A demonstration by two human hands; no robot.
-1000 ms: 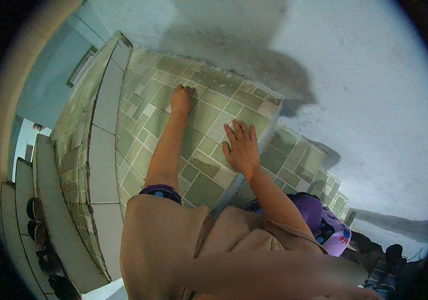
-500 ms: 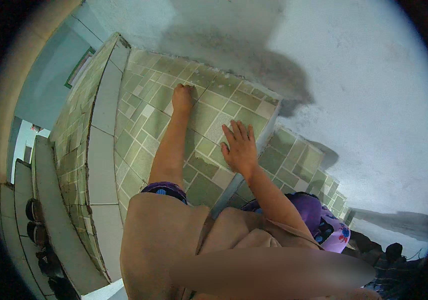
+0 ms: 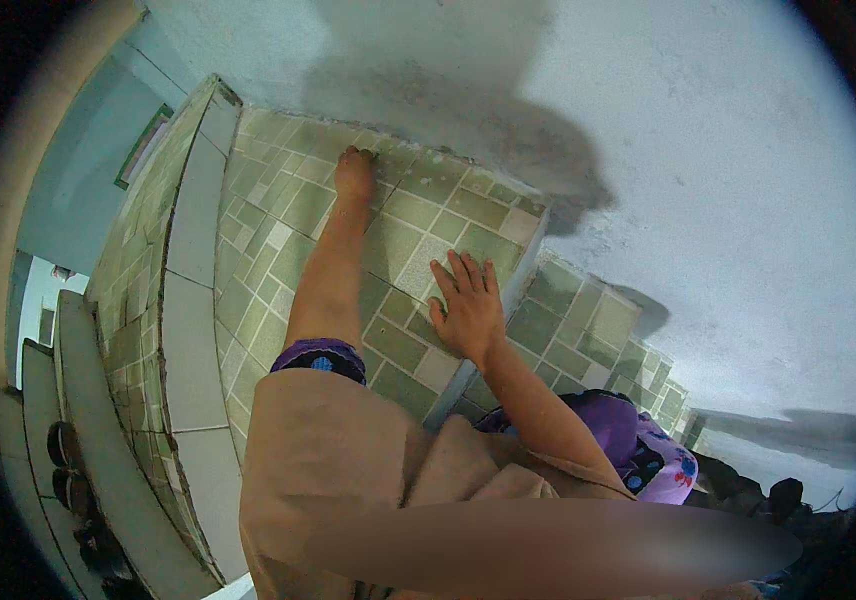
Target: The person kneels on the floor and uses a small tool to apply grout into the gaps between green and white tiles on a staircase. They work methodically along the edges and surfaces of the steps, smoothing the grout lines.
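Note:
My left hand [image 3: 354, 173] reaches far over a green tiled landing [image 3: 393, 240], close to the foot of the wall. Its fingers are curled in and down against the tiles; whatever they may hold is hidden. Nearer to me, my right hand [image 3: 470, 312] lies with fingers spread on the same tiles, beside the landing's right edge. It holds nothing. Tan cloth with purple patterned cuffs [image 3: 318, 358] covers my upper arms and body.
A pale wall [image 3: 668, 150] with a rough, stained base rises at the far side, my shadow on it. Lower tiled steps [image 3: 588, 320] descend at the right. At left stands a raised tiled ledge [image 3: 198, 340], with dark footwear [image 3: 68, 490] on steps beyond it.
My left hand has moved a little farther away, closer to the wall's foot. My right hand stays at about the same place on the tiles. The whole view has shifted slightly.

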